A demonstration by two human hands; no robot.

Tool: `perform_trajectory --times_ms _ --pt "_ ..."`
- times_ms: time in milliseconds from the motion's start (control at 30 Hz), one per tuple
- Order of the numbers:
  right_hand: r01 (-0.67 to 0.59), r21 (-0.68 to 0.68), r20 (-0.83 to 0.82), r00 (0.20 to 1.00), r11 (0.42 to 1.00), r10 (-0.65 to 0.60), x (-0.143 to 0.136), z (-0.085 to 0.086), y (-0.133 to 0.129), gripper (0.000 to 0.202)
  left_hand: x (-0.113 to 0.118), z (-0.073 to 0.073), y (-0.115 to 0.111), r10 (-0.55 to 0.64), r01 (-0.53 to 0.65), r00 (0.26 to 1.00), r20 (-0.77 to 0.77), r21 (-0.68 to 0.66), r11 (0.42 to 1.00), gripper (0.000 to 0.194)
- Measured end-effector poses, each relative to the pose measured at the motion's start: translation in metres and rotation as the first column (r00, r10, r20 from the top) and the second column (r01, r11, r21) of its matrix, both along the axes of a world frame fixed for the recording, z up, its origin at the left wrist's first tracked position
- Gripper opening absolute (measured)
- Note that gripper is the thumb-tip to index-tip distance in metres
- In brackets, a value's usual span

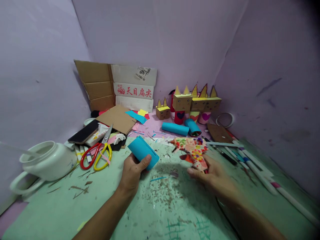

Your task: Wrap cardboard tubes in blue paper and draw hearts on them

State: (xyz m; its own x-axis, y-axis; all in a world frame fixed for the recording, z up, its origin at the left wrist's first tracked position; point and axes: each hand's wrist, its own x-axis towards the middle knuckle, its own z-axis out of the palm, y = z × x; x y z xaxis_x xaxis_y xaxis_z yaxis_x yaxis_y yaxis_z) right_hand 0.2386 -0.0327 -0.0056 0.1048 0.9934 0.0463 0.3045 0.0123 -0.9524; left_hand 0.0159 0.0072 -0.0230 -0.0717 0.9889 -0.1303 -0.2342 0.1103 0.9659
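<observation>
My left hand (133,170) is closed round a blue paper-covered tube (142,150), the thumb pressed on its near side. A dark slit shows along the tube. In my right hand (212,175) is a flower-patterned glue gun (193,148), its nozzle pointing left toward the tube but apart from it. A dark cord (226,216) runs down below the right wrist. Behind the hands, another blue tube (175,128) lies on its side, with a further blue tube (193,127) beside it, its open end facing me. A thin blue strip (158,179) lies between the hands.
At left stand a white mug-like pot (50,163), red-and-yellow-handled scissors (100,151) and a phone (83,131). Cardboard sheets (120,118) lie behind. Several cardboard cat-like figures (182,103) line the back. Markers (260,173) and a tape roll (232,120) are at right.
</observation>
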Motion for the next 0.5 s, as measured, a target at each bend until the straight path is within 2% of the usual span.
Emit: perform_trajectory --times_ms 133,333,500 --pt "-0.123 0.157 -0.025 0.991 0.98 0.128 -0.01 -0.012 -0.007 0.016 0.0 -0.002 0.0 -0.003 0.004 0.999 -0.043 0.028 1.0 0.046" --pt "-0.109 0.318 0.167 0.984 0.942 0.057 -0.011 -0.032 -0.017 0.016 0.0 0.001 -0.003 0.002 0.011 0.986 -0.168 0.072 0.997 0.048" --pt "-0.2 0.361 0.28 0.955 0.911 0.099 -0.01 -0.039 -0.02 0.023 0.003 0.009 -0.005 0.012 0.007 0.97 -0.244 0.073 0.997 0.051"
